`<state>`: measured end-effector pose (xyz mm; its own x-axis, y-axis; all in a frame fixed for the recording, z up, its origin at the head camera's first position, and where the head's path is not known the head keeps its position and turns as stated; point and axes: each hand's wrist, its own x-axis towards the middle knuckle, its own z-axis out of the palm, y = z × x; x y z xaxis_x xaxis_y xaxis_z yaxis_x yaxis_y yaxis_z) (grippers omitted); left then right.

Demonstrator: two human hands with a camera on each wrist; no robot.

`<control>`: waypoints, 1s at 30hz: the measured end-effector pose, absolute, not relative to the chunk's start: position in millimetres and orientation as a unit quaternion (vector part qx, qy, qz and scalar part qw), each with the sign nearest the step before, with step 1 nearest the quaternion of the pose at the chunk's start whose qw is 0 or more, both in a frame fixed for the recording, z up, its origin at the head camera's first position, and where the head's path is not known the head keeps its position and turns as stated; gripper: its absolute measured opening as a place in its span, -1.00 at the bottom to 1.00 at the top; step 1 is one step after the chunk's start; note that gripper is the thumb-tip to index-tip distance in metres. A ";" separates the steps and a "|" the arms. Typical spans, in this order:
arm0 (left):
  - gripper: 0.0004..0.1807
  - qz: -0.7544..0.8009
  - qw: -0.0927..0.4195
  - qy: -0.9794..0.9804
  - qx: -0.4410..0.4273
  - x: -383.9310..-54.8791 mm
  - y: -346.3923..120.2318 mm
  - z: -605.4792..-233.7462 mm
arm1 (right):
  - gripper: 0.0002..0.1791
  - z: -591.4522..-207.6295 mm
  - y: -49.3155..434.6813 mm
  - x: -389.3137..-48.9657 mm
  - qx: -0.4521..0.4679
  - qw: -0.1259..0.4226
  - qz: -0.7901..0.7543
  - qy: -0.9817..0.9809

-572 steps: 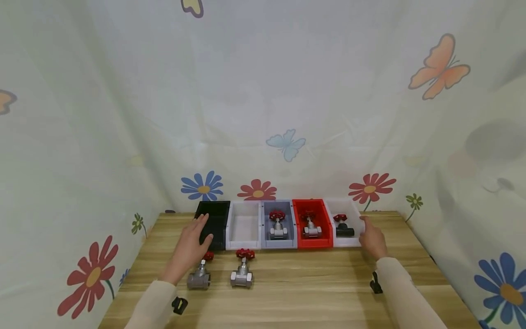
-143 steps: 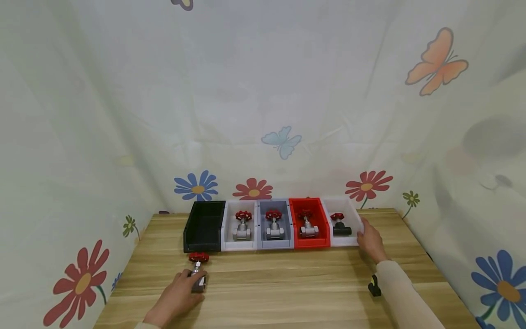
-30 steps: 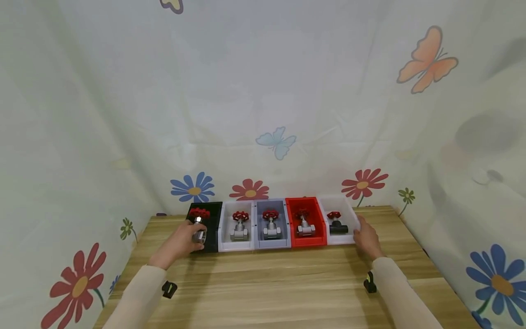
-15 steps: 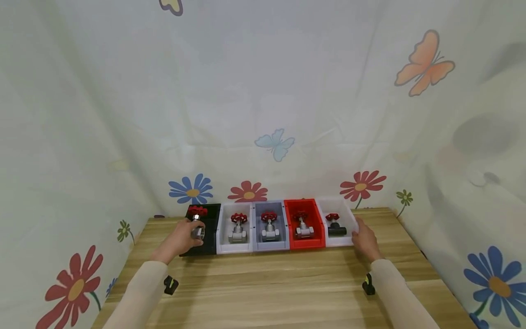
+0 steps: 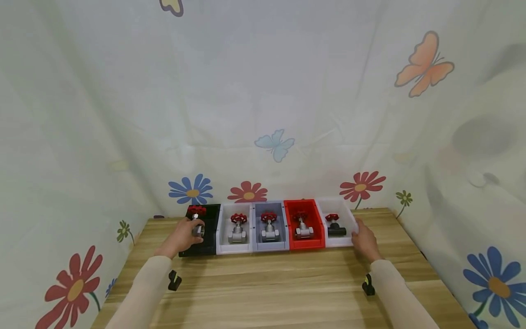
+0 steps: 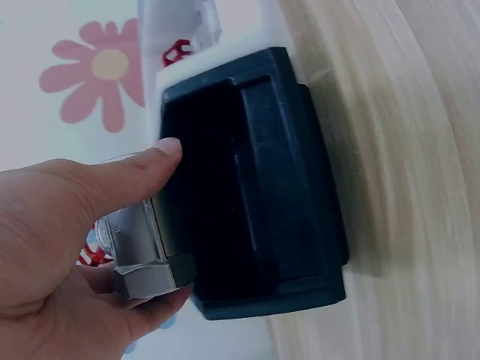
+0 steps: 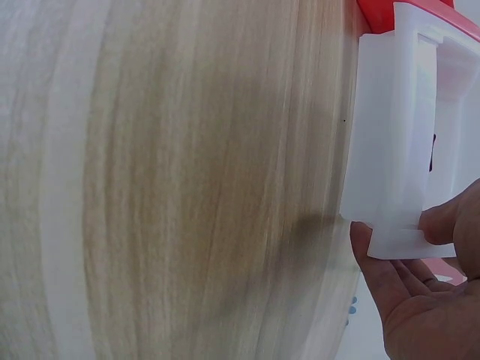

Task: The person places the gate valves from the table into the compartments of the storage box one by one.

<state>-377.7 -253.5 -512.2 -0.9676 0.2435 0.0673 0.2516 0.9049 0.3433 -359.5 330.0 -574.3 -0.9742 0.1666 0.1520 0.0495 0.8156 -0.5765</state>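
My left hand (image 5: 184, 236) grips a metal gate valve (image 6: 142, 247) with a red handwheel (image 5: 196, 210), over the black bin (image 5: 211, 228) at the row's left end. In the left wrist view, thumb and fingers clasp the valve body beside the bin's opening. My right hand (image 5: 365, 240) pinches the side wall of the white bin (image 7: 405, 135) at the right end, thumb inside the rim and fingers outside. That bin holds a valve with a dark body (image 5: 337, 229) and a red wheel.
Between the end bins stand a white bin (image 5: 223, 248), a grey-blue bin (image 5: 259, 246) and a red bin (image 5: 292, 244), each with a silver red-wheeled valve inside. Behind the wooden table (image 5: 263, 288) hangs a flower-printed curtain (image 5: 246, 91).
Earlier two valves lay on the table; one now sits in the left white bin. My left hand has lifted the other to the black bin. My right hand stays at the right bin.
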 end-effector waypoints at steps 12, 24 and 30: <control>-0.48 -0.190 0.023 -0.973 -0.133 -391.4 -252.5 -529.3 | -0.41 -577.3 332.2 -361.8 -0.061 0.099 0.296 -0.948; -0.50 -0.182 0.016 -0.975 -0.127 -401.1 -246.4 -546.5 | -0.39 -577.1 332.8 -361.7 -0.069 0.094 0.295 -0.948; -0.50 -0.178 0.010 -0.977 -0.119 -401.1 -244.7 -551.1 | -0.39 -579.8 332.2 -364.0 -0.070 0.088 0.298 -0.948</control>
<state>-401.1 -244.7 -551.1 -0.9714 0.2296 0.0611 0.2364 0.9084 0.3449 -364.0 332.2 -579.8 -0.9749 0.1844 0.1250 0.0799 0.8133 -0.5764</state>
